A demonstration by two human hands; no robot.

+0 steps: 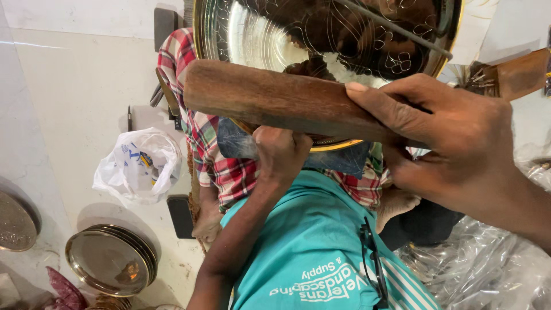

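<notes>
Gripping the thick wooden mallet (281, 102) in my right hand (453, 138), fingers wrapped tight around its end, I have it lying crosswise just above my lap. Below it my left hand (281, 152) is balled into a fist, pressed against the lower rim of the big engraved brass plate (258, 40) that leans on my checked cloth (229, 166). Farther out on the pale floor lie a white plastic bag (140, 166) and a stack of metal plates (112, 259).
</notes>
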